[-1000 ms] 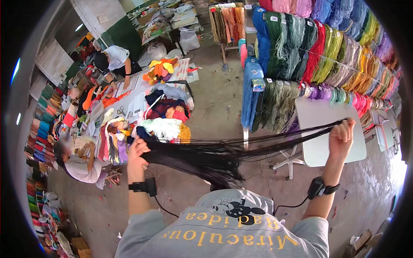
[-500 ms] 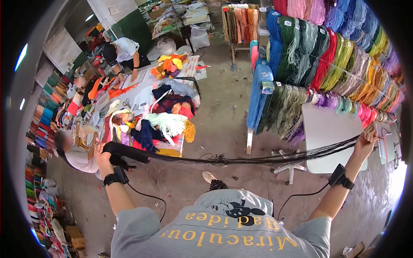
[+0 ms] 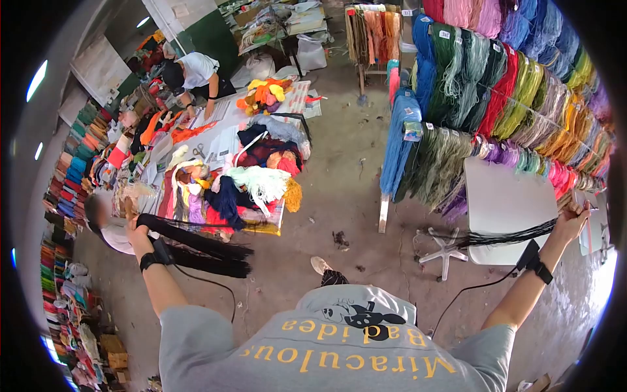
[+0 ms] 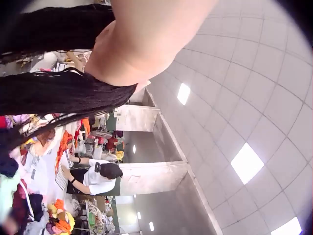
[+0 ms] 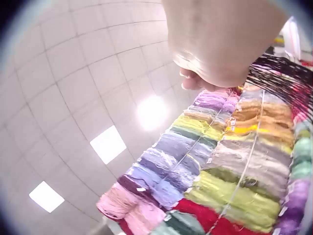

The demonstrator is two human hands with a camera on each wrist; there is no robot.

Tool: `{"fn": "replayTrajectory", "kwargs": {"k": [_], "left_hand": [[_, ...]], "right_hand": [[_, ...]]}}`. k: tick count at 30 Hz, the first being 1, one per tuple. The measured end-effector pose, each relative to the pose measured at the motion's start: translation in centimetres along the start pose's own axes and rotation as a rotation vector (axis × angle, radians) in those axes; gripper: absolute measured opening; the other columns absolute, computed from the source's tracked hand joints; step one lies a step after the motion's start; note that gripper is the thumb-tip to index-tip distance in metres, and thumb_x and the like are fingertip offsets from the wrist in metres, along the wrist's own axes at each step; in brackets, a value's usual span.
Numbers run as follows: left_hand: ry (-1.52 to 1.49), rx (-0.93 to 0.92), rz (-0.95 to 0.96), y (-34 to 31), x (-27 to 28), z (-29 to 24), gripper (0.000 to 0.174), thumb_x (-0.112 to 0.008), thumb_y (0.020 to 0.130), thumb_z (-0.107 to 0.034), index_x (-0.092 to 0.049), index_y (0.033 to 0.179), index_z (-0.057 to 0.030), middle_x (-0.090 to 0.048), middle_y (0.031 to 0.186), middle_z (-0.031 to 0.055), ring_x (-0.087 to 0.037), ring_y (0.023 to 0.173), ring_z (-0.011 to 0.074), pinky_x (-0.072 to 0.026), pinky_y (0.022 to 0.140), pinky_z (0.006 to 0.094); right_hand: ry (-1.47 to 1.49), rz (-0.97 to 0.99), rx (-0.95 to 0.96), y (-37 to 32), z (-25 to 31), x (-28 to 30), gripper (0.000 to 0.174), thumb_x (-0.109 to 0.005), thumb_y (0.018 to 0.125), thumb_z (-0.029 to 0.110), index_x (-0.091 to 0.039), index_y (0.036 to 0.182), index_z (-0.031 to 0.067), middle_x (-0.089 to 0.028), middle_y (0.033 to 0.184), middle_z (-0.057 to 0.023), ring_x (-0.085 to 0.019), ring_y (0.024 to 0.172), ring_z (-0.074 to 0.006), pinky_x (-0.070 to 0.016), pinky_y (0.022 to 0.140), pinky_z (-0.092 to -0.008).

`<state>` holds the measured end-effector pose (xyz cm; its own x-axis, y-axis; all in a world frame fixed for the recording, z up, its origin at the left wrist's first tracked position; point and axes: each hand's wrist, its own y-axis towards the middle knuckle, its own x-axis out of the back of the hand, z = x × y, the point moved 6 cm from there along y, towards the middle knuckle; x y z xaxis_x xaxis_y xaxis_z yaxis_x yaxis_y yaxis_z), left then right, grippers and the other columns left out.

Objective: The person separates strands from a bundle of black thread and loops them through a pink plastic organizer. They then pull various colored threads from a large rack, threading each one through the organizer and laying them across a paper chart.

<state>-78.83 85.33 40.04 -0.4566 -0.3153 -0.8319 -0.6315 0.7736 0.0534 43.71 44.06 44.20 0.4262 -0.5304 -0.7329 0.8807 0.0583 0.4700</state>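
At the left of the head view, my left hand (image 3: 138, 233) grips a thick hank of black yarn (image 3: 202, 247), whose cut-looking ends hang to the right. In the left wrist view, black strands (image 4: 58, 93) hang on both sides of the left hand (image 4: 132, 49). Far to the right, my right hand (image 3: 572, 222) grips a thinner bunch of black strands (image 3: 513, 234) with loose ends pointing left. The right wrist view shows the right hand's curled fingers (image 5: 195, 81) and black strands (image 5: 283, 76) beside it. The two bunches are apart.
Racks of coloured yarn (image 3: 516, 85) stand at the upper right, a pale board (image 3: 509, 196) and a wheeled chair base (image 3: 444, 253) below them. A table at left holds yarn piles (image 3: 255, 186). One person (image 3: 198, 70) leans over it; another (image 3: 111, 235) is near my left hand.
The black yarn stretched between my hands has parted into two separate bunches. Both hands have moved outward, away from each other. Dark scraps now show on the floor between them.
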Motion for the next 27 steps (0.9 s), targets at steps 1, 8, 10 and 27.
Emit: {"fn": "replayTrajectory", "kwargs": {"k": [1,8,10,27], "left_hand": [[-0.077,-0.006,0.027,-0.4,-1.6,-0.4,0.045,-0.04,0.098,-0.029,-0.046,0.123,0.0078,-0.037,0.065,-0.0018,-0.033,0.05,0.0084,-0.039,0.058,0.0204],[-0.055,0.266,0.853,-23.7,-23.3,3.7,0.073,-0.056,0.09,-0.041,-0.022,0.148,-0.0125,-0.038,0.08,0.0001,-0.036,0.067,0.0085,-0.0394,0.059,0.0226],[0.358,0.15,0.842,-26.6,-24.7,5.8,0.076,-0.046,0.089,-0.058,-0.03,0.145,-0.0084,-0.054,0.111,0.0039,-0.047,0.079,0.0142,-0.0453,0.068,0.0289],[1.209,-0.457,1.874,-45.3,-32.0,17.1,0.08,-0.031,0.088,-0.067,-0.025,0.147,-0.0126,-0.016,0.151,0.0189,-0.008,0.14,0.0442,-0.002,0.107,0.0623]], "right_hand": [[0.125,0.055,-0.057,0.4,-0.2,0.1,0.031,-0.047,0.098,0.023,-0.053,0.117,-0.0011,-0.042,0.066,0.0,-0.04,0.063,-0.013,-0.0385,0.063,-0.0255],[1.18,0.743,-0.699,-15.4,2.9,-20.9,0.029,-0.059,0.089,0.018,-0.056,0.115,0.0056,-0.057,0.072,0.002,-0.057,0.076,-0.0089,-0.0422,0.061,-0.022],[1.177,0.983,-0.762,-19.3,2.9,-24.0,0.028,-0.063,0.087,0.024,-0.062,0.105,0.0035,-0.059,0.082,-0.0001,-0.056,0.084,-0.0096,-0.0473,0.062,-0.026],[0.627,1.693,-1.351,-48.1,-3.3,-35.5,0.046,-0.043,0.097,0.044,-0.061,0.085,0.0035,-0.059,0.097,-0.0119,-0.056,0.086,-0.0181,-0.0428,0.083,-0.0328]]}}
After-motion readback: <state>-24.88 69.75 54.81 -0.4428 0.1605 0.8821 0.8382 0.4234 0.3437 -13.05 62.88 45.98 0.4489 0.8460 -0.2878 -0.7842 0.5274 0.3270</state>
